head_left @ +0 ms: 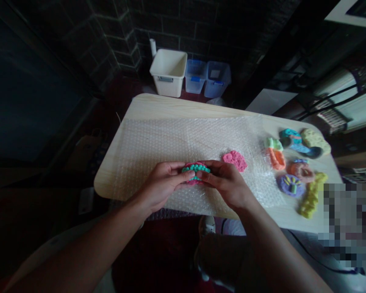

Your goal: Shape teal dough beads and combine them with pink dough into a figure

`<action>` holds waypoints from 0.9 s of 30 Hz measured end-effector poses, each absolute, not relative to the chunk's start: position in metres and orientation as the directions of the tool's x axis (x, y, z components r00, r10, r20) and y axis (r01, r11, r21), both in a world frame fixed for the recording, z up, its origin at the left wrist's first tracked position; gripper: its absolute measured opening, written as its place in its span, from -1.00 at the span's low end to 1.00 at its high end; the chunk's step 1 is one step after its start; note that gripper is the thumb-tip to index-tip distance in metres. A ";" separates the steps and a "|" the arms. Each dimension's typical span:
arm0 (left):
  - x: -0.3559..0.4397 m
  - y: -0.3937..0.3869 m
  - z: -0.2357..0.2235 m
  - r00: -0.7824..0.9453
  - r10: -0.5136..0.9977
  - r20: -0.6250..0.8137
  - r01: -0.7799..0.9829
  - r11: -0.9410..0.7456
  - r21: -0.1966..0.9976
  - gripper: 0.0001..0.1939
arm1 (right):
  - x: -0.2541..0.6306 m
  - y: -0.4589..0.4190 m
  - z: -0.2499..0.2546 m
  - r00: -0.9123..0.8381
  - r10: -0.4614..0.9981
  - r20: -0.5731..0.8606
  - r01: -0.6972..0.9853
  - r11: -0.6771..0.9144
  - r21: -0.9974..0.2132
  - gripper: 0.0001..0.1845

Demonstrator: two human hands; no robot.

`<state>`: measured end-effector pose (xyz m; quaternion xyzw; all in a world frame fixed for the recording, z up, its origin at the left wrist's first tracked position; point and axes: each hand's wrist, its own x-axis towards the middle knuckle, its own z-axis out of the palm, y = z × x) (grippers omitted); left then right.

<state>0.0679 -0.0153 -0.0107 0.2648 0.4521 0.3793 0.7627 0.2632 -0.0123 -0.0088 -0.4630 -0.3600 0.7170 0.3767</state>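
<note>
Between both hands is a small piece of clay-like stuff (195,168), its top covered in teal beads, with pink along its edges. My left hand (167,179) grips its left side, thumb on the teal top and fingers around the edge. From the other side my right hand (224,179) pinches it the same way, the two thumbs almost meeting. The fingers partly hide the piece, so its full shape is not visible. A lumpy pink clump (235,160) rests on the bubble wrap (158,142) just beyond my right hand.
On the table's (106,179) right side sit several soft shapes: an orange and green one (276,156), a purple disc (289,186), a yellow strip (311,199), a teal one (291,135). A white bin (169,77) and two blue clear boxes (195,79) stand behind the table.
</note>
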 end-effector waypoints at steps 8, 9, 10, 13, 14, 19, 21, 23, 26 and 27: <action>0.067 -0.015 -0.009 0.299 0.821 -0.487 -0.294 0.564 0.772 -0.47 | 0.263 -0.013 -0.007 -0.300 0.881 -0.365 -0.219 -0.436 -0.873 -0.53; 0.068 -0.015 -0.008 0.297 0.820 -0.489 -0.290 0.565 0.772 -0.47 | 0.263 -0.013 -0.007 -0.301 0.881 -0.364 -0.220 -0.435 -0.873 -0.53; 0.068 -0.015 -0.007 0.296 0.820 -0.490 -0.286 0.566 0.773 -0.47 | 0.264 -0.013 -0.007 -0.300 0.882 -0.363 -0.221 -0.434 -0.873 -0.53; 0.069 -0.014 -0.004 0.294 0.820 -0.491 -0.280 0.566 0.776 -0.49 | 0.264 -0.013 -0.007 -0.294 0.882 -0.368 -0.221 -0.438 -0.871 -0.53; 0.069 -0.014 -0.004 0.292 0.820 -0.492 -0.278 0.566 0.776 -0.50 | 0.264 -0.013 -0.007 -0.291 0.882 -0.371 -0.222 -0.439 -0.870 -0.54; 0.068 -0.015 -0.005 0.292 0.822 -0.489 -0.251 0.560 0.790 -0.55 | 0.265 -0.012 -0.007 -0.286 0.895 -0.342 -0.232 -0.411 -0.882 -0.54; 0.068 -0.015 -0.006 0.299 0.826 -0.477 -0.238 0.549 0.801 -0.56 | 0.265 -0.013 -0.008 -0.285 0.898 -0.334 -0.232 -0.403 -0.886 -0.55; 0.068 -0.015 -0.008 0.303 0.831 -0.466 -0.222 0.537 0.814 -0.58 | 0.265 -0.013 -0.008 -0.281 0.899 -0.336 -0.227 -0.403 -0.887 -0.56; 0.068 -0.015 -0.010 0.291 0.841 -0.456 -0.188 0.518 0.835 -0.59 | 0.266 -0.013 -0.009 -0.279 0.902 -0.329 -0.224 -0.394 -0.891 -0.55; 0.069 -0.015 -0.011 0.282 0.847 -0.451 -0.180 0.508 0.842 -0.60 | 0.267 -0.013 -0.009 -0.280 0.905 -0.321 -0.229 -0.388 -0.893 -0.55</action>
